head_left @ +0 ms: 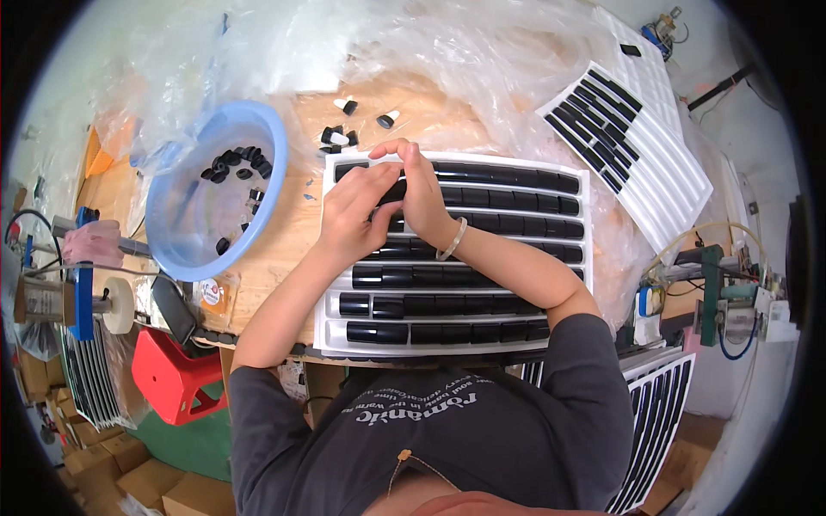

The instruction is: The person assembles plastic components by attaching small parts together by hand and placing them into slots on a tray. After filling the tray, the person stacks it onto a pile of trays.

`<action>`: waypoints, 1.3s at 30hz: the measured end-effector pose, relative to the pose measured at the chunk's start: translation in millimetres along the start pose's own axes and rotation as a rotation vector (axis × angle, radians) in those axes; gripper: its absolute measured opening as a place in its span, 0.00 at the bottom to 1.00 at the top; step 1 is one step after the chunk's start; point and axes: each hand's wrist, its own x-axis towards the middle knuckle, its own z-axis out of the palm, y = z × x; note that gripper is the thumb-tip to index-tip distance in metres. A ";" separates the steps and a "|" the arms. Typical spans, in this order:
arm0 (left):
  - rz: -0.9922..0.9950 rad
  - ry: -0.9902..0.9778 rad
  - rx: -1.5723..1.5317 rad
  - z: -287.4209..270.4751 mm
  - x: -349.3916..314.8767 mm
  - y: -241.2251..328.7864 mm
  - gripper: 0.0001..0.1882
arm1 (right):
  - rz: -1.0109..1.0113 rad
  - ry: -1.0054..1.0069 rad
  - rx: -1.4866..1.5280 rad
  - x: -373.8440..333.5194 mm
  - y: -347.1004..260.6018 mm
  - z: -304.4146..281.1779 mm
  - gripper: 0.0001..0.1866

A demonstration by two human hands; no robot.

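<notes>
Both my hands meet over the upper left part of a white ribbed tray [322, 331] filled with rows of glossy black cylindrical pieces [508, 202]. My left hand [354, 213] has its fingers bent together towards the right, thumb below. Against it, my right hand [420, 193] is closed, its index finger arching over the left fingertips. Black shows between the hands; I cannot tell whether it is a held piece or part of a row. Whatever the fingertips grip is hidden. Just beyond the tray lie several small black caps [331, 138], some with white parts.
A blue basin [274, 129] with black caps stands at the left. A second, partly filled tray [662, 189] lies at the far right on plastic sheeting [482, 60]. Clamp-like devices flank the table [284, 288]. A red stool [172, 378] is below left.
</notes>
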 end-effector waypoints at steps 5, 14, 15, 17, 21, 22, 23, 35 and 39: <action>0.028 -0.050 0.065 16.9 1.2 -19.9 0.22 | 0.015 -0.048 -0.246 0.1 9.2 -31.5 0.15; -0.135 -0.539 0.166 0.8 -23.0 -52.8 0.21 | 0.047 0.817 -0.522 49.8 28.3 -305.5 0.14; -0.117 -0.626 0.218 -4.4 -32.7 -56.2 0.21 | 0.103 0.979 -0.767 44.8 26.5 -357.1 0.12; -0.131 -0.764 0.214 0.9 -41.9 -60.6 0.27 | 0.151 1.120 -1.147 23.7 43.5 -483.6 0.20; -0.098 -0.752 0.281 -10.9 -51.0 -60.5 0.30 | 0.624 1.087 -1.288 29.6 69.1 -513.4 0.24; -0.089 -0.788 0.300 -13.6 -50.9 -59.2 0.32 | 0.706 1.114 -1.294 29.9 74.9 -512.3 0.24; -0.083 -0.824 0.318 -15.3 -50.9 -57.3 0.35 | 0.788 1.139 -1.300 31.9 80.0 -511.2 0.24; 0.032 -0.933 0.423 -25.8 -41.7 -46.1 0.31 | -0.158 0.649 -1.400 109.0 68.9 -417.3 0.20; -0.095 -0.874 0.296 -30.0 -43.5 -56.7 0.23 | -0.201 -0.483 -0.527 155.9 80.2 -170.6 0.14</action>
